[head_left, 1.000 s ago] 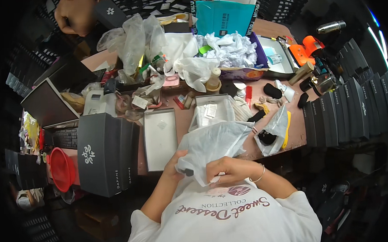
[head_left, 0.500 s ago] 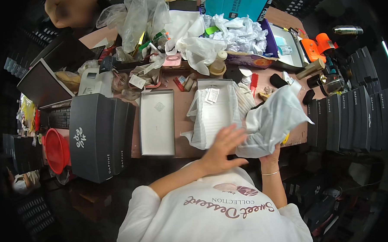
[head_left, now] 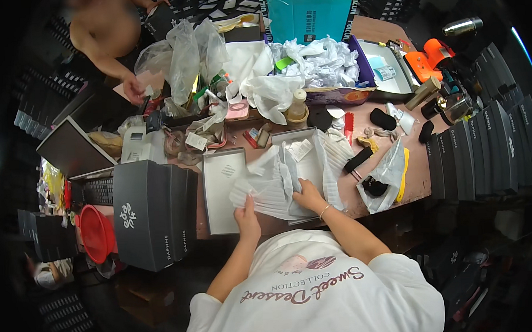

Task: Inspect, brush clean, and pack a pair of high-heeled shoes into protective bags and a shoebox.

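An open shoe box (head_left: 316,177) with a white inside stands before me, lined with thin white tissue paper (head_left: 258,187) that spills over its sides. My left hand (head_left: 248,221) pinches the left part of that paper between thumb and fingers. Over the box's near left side, my right hand (head_left: 309,197) is closed on a greyish-white wrapped bundle (head_left: 289,178); what it contains is hidden. A small white tag (head_left: 301,149) lies in the box's far end. Left of it sits the box lid (head_left: 222,178), inner side up, partly under the paper.
A white plastic bag (head_left: 391,181) with something dark inside lies at right, near a yellow strip. Dark shoe boxes stand at left (head_left: 143,219) and right (head_left: 482,150). A purple carton (head_left: 365,69) of crumpled paper is behind. Another person's hand (head_left: 133,88) reaches in at far left.
The plastic bag has left my right hand and lies on the table at right. My right hand moved left onto the bundle; my left hand moved left and took the tissue paper. The view shifted.
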Demonstrator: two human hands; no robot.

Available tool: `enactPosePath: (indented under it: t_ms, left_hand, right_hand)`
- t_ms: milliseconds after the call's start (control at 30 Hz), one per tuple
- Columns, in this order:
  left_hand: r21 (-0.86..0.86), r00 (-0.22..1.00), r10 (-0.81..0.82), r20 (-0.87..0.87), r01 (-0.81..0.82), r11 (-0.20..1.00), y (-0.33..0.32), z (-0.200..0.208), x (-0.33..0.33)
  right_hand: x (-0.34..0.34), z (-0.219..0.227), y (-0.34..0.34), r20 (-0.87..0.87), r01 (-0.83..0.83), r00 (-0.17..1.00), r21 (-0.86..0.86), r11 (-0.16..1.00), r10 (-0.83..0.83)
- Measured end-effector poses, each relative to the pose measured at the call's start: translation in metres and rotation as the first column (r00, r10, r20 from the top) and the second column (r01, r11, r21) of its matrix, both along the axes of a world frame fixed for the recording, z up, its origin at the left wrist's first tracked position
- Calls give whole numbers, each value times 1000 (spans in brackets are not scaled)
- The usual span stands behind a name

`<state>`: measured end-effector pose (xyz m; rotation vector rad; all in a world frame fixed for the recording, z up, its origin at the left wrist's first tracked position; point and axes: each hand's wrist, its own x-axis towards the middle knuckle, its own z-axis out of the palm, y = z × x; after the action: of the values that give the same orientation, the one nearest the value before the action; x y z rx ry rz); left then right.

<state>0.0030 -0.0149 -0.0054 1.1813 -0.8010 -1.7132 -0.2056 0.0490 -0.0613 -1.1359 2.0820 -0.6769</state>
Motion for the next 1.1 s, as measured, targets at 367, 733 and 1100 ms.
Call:
enactPosePath:
  t_ms: [367, 733, 1100]
  left_hand:
    - [-392, 578, -770, 273, 797, 459, 4, 56, -3]
    - [181, -161, 110, 981, 962, -203, -23, -20, -156]
    - [-171, 157, -109, 982, 977, -128, -26, -33, -103]
  right_hand:
    - [-6, -8, 9, -19, -92, 996, -383, 919, 92]
    - [-58, -16, 81, 576, 617, 583, 146, 773, -573]
    - [-166, 91, 159, -829, 294, 509, -86, 952, -232]
